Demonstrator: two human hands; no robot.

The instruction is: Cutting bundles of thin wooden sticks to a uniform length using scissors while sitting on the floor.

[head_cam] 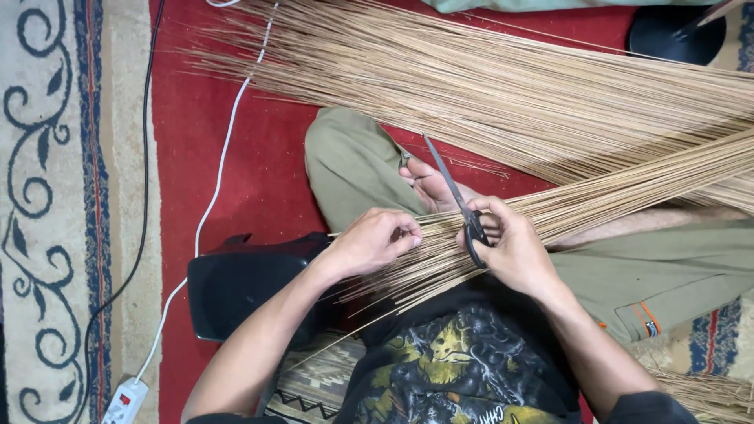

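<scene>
shirt [463, 369]: black, yellow-green graphic print | trousers [652, 271]: olive green, small orange pocket tab | forearms, feet: bare

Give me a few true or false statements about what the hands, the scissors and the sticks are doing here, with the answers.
1. The right hand holds black-handled scissors. True.
2. The left hand rests on the white power strip. False: it pinches the bundle of thin sticks across the lap.
3. The scissors point toward the person's chest. False: the blades point away, up past the bare foot.
4. A white cable runs over the red carpet. True.
</scene>
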